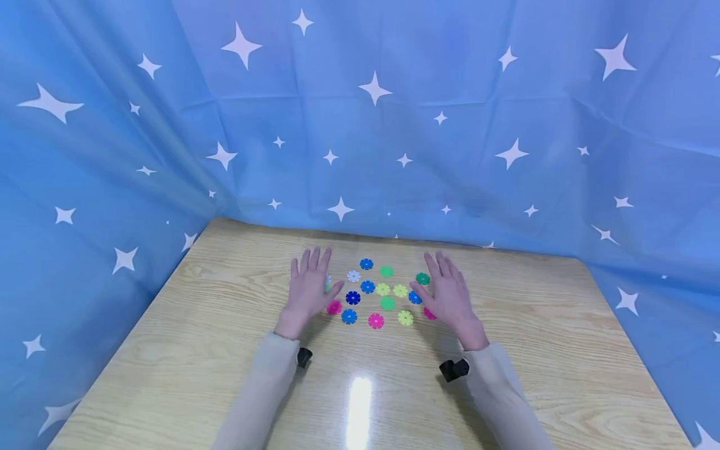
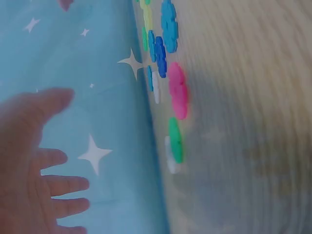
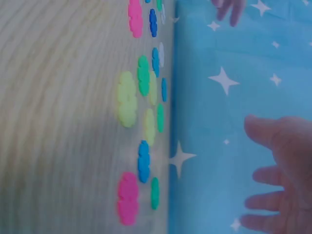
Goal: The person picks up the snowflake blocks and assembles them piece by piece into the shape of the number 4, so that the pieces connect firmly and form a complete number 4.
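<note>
Several flat, notched plastic discs lie spread on the table, among them a dark blue disc (image 1: 352,297), a pink disc (image 1: 375,320), a yellow-green disc (image 1: 405,317) and a green disc (image 1: 387,303). My left hand (image 1: 308,289) hovers at the left side of the group, fingers straight and spread, holding nothing. Over the right side hovers my right hand (image 1: 450,299), likewise spread and holding nothing. Each hand partly covers discs below it in the head view. In the left wrist view a pink disc (image 2: 178,91) lies nearest the left hand's side, with a green disc (image 2: 175,140).
The wooden table (image 1: 185,350) extends around the discs to both sides. A blue curtain with white stars (image 1: 394,125) hangs behind the table and along its sides. A black wrist camera (image 1: 453,370) sits at the right cuff, another (image 1: 304,357) at the left.
</note>
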`<act>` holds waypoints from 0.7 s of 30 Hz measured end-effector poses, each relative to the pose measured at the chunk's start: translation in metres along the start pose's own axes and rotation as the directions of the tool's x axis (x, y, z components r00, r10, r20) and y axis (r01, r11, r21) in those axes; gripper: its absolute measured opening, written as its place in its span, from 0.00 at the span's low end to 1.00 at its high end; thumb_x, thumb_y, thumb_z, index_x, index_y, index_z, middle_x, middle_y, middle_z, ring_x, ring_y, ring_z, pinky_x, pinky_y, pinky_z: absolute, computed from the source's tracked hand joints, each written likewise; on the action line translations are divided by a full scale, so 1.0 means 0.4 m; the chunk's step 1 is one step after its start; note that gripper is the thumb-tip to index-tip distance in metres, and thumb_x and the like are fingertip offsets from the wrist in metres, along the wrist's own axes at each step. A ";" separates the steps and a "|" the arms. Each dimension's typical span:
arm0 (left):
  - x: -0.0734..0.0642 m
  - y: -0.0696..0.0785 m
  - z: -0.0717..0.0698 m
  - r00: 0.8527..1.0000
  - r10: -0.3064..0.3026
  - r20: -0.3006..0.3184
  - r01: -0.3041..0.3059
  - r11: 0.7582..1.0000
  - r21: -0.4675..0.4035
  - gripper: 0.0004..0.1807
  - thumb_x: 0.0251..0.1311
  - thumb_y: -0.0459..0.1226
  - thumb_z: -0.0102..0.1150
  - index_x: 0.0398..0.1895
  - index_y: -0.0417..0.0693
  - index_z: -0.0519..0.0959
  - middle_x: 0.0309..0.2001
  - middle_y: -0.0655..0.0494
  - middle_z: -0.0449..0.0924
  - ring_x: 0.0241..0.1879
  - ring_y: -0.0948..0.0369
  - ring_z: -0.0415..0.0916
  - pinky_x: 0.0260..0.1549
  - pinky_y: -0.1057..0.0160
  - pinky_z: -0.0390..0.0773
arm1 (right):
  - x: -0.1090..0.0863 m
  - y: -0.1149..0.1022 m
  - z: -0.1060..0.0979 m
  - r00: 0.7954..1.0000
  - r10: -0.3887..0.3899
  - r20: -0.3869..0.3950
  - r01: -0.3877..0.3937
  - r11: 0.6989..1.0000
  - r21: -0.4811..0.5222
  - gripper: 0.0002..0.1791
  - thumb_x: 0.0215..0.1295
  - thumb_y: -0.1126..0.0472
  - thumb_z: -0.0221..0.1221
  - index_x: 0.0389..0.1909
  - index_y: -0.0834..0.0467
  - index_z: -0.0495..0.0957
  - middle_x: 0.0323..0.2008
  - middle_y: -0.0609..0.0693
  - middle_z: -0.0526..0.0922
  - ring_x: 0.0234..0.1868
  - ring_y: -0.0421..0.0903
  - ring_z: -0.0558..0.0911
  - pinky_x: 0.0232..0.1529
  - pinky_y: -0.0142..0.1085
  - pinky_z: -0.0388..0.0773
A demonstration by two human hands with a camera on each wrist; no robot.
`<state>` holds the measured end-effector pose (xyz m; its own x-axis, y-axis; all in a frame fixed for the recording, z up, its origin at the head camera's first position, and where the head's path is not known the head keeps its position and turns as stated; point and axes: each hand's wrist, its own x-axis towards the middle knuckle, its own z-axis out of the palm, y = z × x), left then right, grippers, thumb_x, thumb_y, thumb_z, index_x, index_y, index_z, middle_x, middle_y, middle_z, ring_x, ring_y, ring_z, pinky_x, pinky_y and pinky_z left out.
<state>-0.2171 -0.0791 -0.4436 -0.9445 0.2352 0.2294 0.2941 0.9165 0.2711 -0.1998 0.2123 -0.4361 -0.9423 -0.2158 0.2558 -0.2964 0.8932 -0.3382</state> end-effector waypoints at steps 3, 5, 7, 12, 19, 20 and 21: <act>0.006 -0.020 0.008 1.000 -0.004 0.018 0.005 0.997 -0.073 0.38 0.60 0.46 0.59 0.69 0.40 0.58 0.65 0.36 0.61 0.65 0.40 0.56 0.62 0.38 0.57 | -0.002 0.005 0.011 1.000 0.000 0.000 0.000 0.995 0.098 0.35 0.66 0.53 0.57 0.66 0.70 0.59 0.63 0.72 0.61 0.62 0.69 0.62 0.55 0.61 0.68; 0.011 -0.033 0.014 1.000 -0.005 0.029 0.008 0.994 -0.110 0.35 0.59 0.41 0.60 0.67 0.37 0.61 0.62 0.35 0.65 0.61 0.40 0.62 0.59 0.40 0.64 | -0.003 0.009 0.018 0.999 0.033 0.022 -0.035 0.991 0.131 0.31 0.65 0.57 0.58 0.63 0.71 0.63 0.60 0.73 0.66 0.59 0.69 0.66 0.50 0.59 0.73; 0.017 -0.046 0.018 0.999 -0.014 0.042 0.020 0.990 -0.143 0.32 0.58 0.36 0.61 0.64 0.35 0.63 0.60 0.35 0.68 0.58 0.40 0.66 0.54 0.43 0.71 | -0.003 0.015 0.025 0.996 0.070 0.049 -0.076 0.987 0.140 0.27 0.64 0.60 0.58 0.59 0.72 0.66 0.55 0.72 0.70 0.54 0.67 0.72 0.48 0.57 0.75; 0.033 -0.076 0.030 0.993 -0.071 0.097 0.090 0.973 -0.212 0.30 0.56 0.29 0.60 0.63 0.35 0.66 0.56 0.35 0.71 0.52 0.41 0.71 0.42 0.49 0.79 | -0.006 0.029 0.039 0.983 0.136 0.126 -0.155 0.977 0.149 0.19 0.61 0.66 0.60 0.50 0.73 0.73 0.45 0.67 0.76 0.41 0.58 0.79 0.42 0.50 0.79; 0.056 -0.100 0.045 0.979 -0.086 0.185 0.138 0.949 -0.285 0.31 0.55 0.30 0.60 0.63 0.33 0.65 0.45 0.40 0.77 0.48 0.47 0.74 0.45 0.50 0.78 | -0.018 0.040 0.049 0.971 0.140 0.193 -0.169 0.976 0.139 0.20 0.54 0.67 0.64 0.47 0.72 0.74 0.40 0.63 0.77 0.39 0.55 0.78 0.39 0.47 0.78; 0.059 -0.102 0.047 0.979 -0.076 0.190 0.130 0.949 -0.287 0.30 0.54 0.30 0.61 0.61 0.32 0.67 0.42 0.41 0.77 0.45 0.49 0.74 0.44 0.51 0.78 | -0.020 0.041 0.050 0.970 0.139 0.199 -0.169 0.975 0.144 0.20 0.53 0.68 0.64 0.46 0.72 0.75 0.38 0.62 0.77 0.37 0.54 0.77 0.38 0.46 0.79; 0.062 -0.103 0.049 0.979 -0.065 0.193 0.119 0.951 -0.284 0.27 0.53 0.31 0.62 0.58 0.31 0.70 0.39 0.43 0.76 0.42 0.50 0.74 0.43 0.53 0.78 | -0.021 0.042 0.050 0.969 0.136 0.204 -0.168 0.975 0.148 0.19 0.53 0.69 0.64 0.46 0.72 0.75 0.36 0.61 0.77 0.36 0.53 0.77 0.36 0.44 0.78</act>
<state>-0.2556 -0.1047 -0.4676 -0.9722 0.2327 0.0267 0.2086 0.8084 0.5504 -0.1999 0.2211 -0.4622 -0.9856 -0.1680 0.0173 -0.1535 0.8484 -0.5066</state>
